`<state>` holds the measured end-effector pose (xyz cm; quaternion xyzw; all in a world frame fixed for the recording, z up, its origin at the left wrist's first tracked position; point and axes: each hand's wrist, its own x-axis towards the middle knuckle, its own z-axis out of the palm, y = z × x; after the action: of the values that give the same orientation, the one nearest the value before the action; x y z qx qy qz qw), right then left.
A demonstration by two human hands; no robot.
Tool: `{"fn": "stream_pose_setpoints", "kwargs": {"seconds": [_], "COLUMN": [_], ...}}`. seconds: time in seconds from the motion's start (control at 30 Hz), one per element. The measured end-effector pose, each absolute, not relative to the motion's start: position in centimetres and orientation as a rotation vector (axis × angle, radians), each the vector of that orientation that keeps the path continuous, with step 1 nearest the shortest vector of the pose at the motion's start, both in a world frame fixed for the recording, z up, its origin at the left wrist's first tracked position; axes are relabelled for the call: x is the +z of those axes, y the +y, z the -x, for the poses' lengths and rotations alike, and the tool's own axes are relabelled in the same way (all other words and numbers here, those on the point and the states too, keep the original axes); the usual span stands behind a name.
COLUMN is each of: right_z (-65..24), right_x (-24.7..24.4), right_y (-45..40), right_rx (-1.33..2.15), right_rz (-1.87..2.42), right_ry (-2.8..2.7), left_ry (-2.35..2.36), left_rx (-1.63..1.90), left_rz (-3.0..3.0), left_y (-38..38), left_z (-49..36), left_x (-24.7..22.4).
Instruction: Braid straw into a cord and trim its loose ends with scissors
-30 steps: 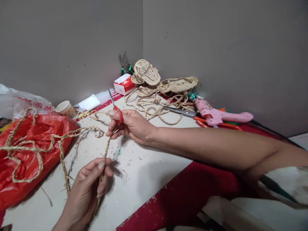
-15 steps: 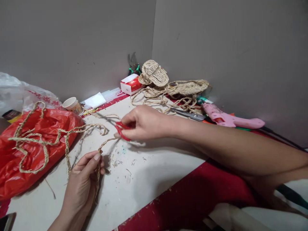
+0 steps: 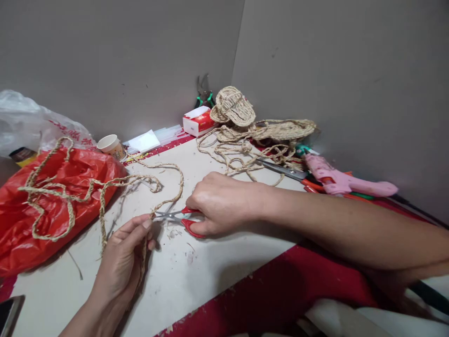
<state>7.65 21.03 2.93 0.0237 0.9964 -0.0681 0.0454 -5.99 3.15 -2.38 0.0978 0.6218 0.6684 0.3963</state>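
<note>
Pinched between the thumb and fingers of my left hand is a braided straw rope. It curves up and away from the fingertips, and another part hangs below the hand. My right hand grips small red-handled scissors, thumb and fingers in the loops. The blades are parted and their tips are at the rope, right beside my left fingertips. Whether they touch the strands is too small to tell. More braided rope lies across a red plastic bag on the left.
Behind stand a paper cup, a tissue pack, pruning shears and coiled rope. Larger scissors and a pink glue gun lie at right. A phone is at lower left.
The scissors have turned so their blades point left, and they are now open at the rope by my left fingertips. My right hand has moved down a little. The view has shifted slightly.
</note>
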Motion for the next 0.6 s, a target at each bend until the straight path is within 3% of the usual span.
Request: {"fn": "stream_pose_setpoints", "kwargs": {"seconds": [0.6], "right_z": [-7.5], "right_x": [2.8], "right_y": [19.8], "right_rx": [-0.061], "right_rz": [-0.082], "right_ry": [3.058], "left_ry": [1.653], "left_rx": [1.649], "left_rz": [-0.31], "left_y": [3.2], "left_z": [5.6], "left_x": [-2.6]}}
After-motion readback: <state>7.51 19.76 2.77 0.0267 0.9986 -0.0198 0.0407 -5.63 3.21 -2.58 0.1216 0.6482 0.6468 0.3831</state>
